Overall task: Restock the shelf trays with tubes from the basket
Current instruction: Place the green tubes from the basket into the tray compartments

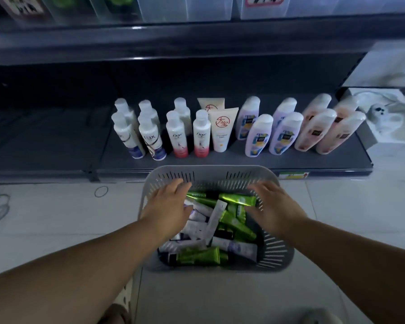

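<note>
Over the basket point(208, 170), left hand point(167, 206) spread, empty. Right hand point(275, 206) touching a green tube point(236, 199), grip unclear. Beyond, bottles point(177, 136) crowding the shelf point(56, 141).

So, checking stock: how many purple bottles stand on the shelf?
4 purple bottles, right of centre: two in front, two behind them. Others could hide behind.

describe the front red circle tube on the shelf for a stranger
On the dark shelf behind the grey basket, look between the pink Dove bottle and the purple bottles. The white tube has a flat top and a red circle; its twin stands behind it.
</note>
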`<control>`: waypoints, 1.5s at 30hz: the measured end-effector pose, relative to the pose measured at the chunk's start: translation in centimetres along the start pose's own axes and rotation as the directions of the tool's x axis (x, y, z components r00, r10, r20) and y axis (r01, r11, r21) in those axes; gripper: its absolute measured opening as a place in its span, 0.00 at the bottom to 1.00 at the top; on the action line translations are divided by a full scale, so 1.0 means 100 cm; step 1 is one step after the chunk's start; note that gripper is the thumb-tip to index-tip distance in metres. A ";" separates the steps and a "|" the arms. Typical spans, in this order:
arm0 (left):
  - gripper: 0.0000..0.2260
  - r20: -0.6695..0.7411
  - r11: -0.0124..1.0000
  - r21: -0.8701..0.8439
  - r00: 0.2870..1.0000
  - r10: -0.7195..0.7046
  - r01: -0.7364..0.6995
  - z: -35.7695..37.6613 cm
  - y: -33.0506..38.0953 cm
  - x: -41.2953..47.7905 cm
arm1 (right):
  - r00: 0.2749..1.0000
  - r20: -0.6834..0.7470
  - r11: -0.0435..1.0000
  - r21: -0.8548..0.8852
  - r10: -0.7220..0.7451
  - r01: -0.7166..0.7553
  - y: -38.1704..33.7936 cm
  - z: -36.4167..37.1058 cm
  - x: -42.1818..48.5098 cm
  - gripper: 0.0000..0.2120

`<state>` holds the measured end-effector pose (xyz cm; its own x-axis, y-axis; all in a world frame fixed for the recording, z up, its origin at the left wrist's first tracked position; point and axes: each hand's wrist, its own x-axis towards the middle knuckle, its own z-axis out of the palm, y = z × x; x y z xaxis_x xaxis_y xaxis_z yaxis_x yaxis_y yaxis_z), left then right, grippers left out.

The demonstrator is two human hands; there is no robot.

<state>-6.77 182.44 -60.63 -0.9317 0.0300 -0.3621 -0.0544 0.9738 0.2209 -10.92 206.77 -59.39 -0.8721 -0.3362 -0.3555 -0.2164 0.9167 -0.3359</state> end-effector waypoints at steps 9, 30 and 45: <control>0.27 0.163 0.999 0.034 0.986 -0.042 0.037 0.049 -0.026 0.061 | 0.931 0.353 0.994 -0.090 0.097 -0.070 0.039 0.074 0.065 0.26; 0.27 0.326 0.983 0.107 0.939 0.110 -0.152 0.098 -0.046 0.128 | 0.933 0.339 0.977 0.126 0.123 -0.174 0.035 0.163 0.114 0.17; 0.27 0.561 0.965 0.245 0.825 -0.063 -0.093 0.133 -0.039 0.146 | 0.971 0.233 0.953 0.281 0.047 -0.114 0.037 0.117 0.109 0.26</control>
<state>-15.42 182.10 -78.85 -0.5640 0.0903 -0.8208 0.1225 0.9922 0.0249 -16.14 204.00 -74.76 -0.7549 -0.3335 -0.5648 0.0166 0.8511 -0.5248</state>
